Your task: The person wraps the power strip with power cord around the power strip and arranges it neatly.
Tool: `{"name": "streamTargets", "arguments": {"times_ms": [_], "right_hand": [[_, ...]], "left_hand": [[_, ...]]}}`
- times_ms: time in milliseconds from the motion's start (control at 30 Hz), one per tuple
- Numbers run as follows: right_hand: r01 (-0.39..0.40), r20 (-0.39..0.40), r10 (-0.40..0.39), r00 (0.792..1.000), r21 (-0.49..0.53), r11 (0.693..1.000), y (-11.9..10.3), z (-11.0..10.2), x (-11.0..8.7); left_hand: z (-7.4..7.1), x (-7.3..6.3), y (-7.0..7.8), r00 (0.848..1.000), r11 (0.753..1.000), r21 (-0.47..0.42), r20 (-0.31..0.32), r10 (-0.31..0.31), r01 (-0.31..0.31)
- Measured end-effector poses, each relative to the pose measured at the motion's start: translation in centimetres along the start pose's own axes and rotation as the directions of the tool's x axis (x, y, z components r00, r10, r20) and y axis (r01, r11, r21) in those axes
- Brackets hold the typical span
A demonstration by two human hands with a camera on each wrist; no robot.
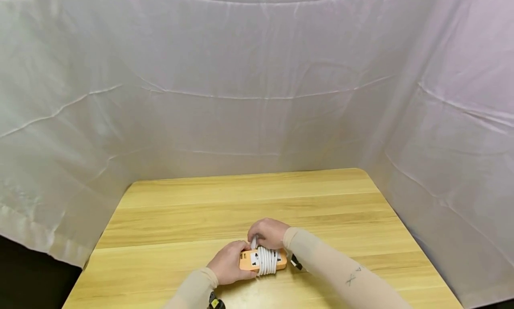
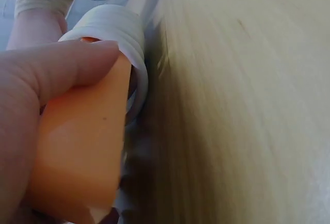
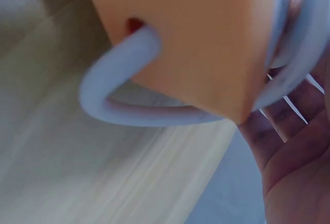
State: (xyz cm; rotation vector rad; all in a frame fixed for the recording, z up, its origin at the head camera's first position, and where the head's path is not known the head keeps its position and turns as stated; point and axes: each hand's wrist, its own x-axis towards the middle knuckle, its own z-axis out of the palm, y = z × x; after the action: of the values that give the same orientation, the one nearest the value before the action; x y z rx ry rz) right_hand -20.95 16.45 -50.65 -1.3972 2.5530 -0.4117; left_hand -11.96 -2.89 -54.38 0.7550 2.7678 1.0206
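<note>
An orange power strip [image 1: 243, 262] with sockets and USB ports lies near the table's front, between both hands. Its white cord [image 1: 267, 260] is wound in several turns around the right part of the strip. My left hand [image 1: 230, 263] grips the strip's left end; in the left wrist view, its thumb [image 2: 87, 64] lies along the orange side [image 2: 82, 146]. Reaching over from the right, my right hand [image 1: 270, 233] pinches a white piece at the cord's end [image 1: 253, 243] behind the strip. In the right wrist view, the cord [image 3: 105, 82] leaves a hole in the strip's end and bends back.
The wooden table [image 1: 241, 206] stretches away behind the hands. Pale grey cloth [image 1: 257, 77] hangs behind it and on both sides. A dark wrist device [image 1: 216, 302] shows at the left sleeve, and another [image 1: 296, 262] below the right wrist.
</note>
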Motion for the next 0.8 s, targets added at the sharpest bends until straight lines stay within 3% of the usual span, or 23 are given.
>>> {"name": "streamTargets", "arguments": {"times_ms": [167, 367, 567, 800], "right_hand": [[-0.066, -0.060, 0.073, 0.996, 0.104, 0.992, 0.2, -0.5, -1.1], [-0.053, -0.155, 0.076, 0.985, 0.145, 0.988, 0.8, -1.3, -2.7], [-0.026, -0.195, 0.054, 0.979, 0.141, 0.990, 1.1, -1.0, -4.0], [-0.039, -0.222, 0.080, 0.972, 0.184, 0.982, 1.5, -0.7, -5.4]], "left_hand": [[0.2, -0.1, 0.1, 0.998, 1.000, -0.007, -0.055, -0.007, 0.007], [-0.2, -0.1, 0.6, 0.990, 0.999, 0.050, -0.137, 0.029, -0.022], [-0.1, -0.2, 0.6, 0.986, 0.998, 0.042, -0.159, 0.045, -0.039], [0.0, -0.3, 0.4, 0.983, 0.999, 0.011, -0.178, 0.032, -0.031]]}}
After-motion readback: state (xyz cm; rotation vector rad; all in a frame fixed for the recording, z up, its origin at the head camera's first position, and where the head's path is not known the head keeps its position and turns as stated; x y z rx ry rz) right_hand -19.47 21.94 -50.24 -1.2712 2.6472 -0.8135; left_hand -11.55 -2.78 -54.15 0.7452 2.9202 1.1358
